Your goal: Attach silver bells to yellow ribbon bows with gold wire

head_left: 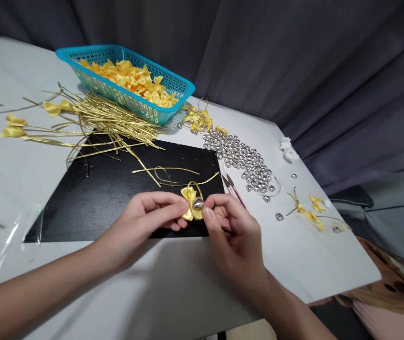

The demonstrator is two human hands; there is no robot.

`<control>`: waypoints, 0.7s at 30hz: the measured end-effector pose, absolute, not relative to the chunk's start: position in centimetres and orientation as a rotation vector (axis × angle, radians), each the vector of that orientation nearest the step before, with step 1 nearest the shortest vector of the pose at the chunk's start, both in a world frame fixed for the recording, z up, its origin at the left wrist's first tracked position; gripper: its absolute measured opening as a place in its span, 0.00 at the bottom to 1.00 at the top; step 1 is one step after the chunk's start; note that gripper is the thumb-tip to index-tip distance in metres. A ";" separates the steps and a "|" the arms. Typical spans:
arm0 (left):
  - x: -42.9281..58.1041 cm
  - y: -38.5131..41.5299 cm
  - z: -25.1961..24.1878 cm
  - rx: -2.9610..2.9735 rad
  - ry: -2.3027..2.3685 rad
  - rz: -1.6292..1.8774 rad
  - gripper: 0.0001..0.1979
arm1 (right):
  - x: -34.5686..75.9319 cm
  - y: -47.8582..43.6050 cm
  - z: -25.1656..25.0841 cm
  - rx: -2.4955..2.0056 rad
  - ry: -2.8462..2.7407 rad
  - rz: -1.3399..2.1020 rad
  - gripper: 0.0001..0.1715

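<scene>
Two hands meet over the near right part of the board: the left hand (155, 212) has thumb and fingers pinched on one side of a small yellow satin flower (189, 193), while the right hand (237, 229), fingers curled, pinches its opposite edge, though whether on cloth or wire I cannot tell. A glossy silver teardrop bead (198, 203) sits against its middle, under a bent gold wire loop. The flower looks very light, its petals soft and easily creased, so the wired base is likely the safest hold; the bead seems hard and slippery. Beneath lies a flat black rectangular board (85, 203); beyond are a bundle of thin gold wires (117, 118), a heap of silver beads (237, 151) and a turquoise plastic basket (155, 114) of yellow petals (131, 78).
</scene>
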State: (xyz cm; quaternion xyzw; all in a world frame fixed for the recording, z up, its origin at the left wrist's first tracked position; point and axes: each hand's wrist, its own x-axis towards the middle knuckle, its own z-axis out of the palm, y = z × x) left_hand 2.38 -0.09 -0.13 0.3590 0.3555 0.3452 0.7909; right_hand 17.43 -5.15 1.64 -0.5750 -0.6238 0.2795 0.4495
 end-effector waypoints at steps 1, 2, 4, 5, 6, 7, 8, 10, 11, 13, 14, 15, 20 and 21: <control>2.3 -0.1 -0.1 0.768 0.759 0.739 0.04 | 17.5 -5.1 1.7 -1.425 -1.545 0.688 0.05; 2.3 -0.1 -0.2 0.764 0.752 0.736 0.04 | 17.5 -5.1 1.7 -1.424 -1.549 0.685 0.05; 2.3 0.0 -0.2 0.756 0.735 0.730 0.03 | 17.4 -5.1 1.7 -1.418 -1.565 0.663 0.05; 2.3 0.0 -0.2 0.759 0.729 0.727 0.03 | 17.4 -5.1 1.6 -1.413 -1.580 0.645 0.05; 2.4 0.0 -0.2 0.767 0.724 0.725 0.03 | 17.4 -5.1 1.5 -1.413 -1.596 0.628 0.05; 2.4 0.1 -0.2 0.782 0.726 0.724 0.02 | 17.4 -5.2 1.4 -1.418 -1.612 0.614 0.05; 2.5 0.1 -0.1 0.793 0.737 0.721 0.02 | 17.4 -5.2 1.4 -1.425 -1.626 0.603 0.05; 2.5 0.0 -0.1 0.800 0.772 0.719 0.03 | 17.5 -5.2 1.5 -1.438 -1.635 0.597 0.05; 2.6 0.0 0.0 0.795 0.791 0.717 0.03 | 17.6 -5.1 1.6 -1.440 -1.623 0.612 0.05; 2.6 0.0 0.1 0.781 0.819 0.712 0.02 | 18.1 -5.0 2.1 -1.434 -1.568 0.711 0.05; 2.6 0.0 0.1 0.775 0.828 0.709 0.03 | 18.4 -5.0 2.4 -1.425 -1.530 0.806 0.05; 2.6 0.0 0.2 0.767 0.835 0.708 0.03 | 18.7 -4.9 2.6 -1.403 -1.487 0.919 0.06; 2.6 0.0 0.2 0.780 0.837 0.696 0.04 | 19.4 -5.0 3.2 -1.065 -1.386 1.243 0.04; 2.6 0.0 0.3 0.799 0.829 0.688 0.03 | 19.3 -5.0 3.1 -1.017 -1.443 1.228 0.04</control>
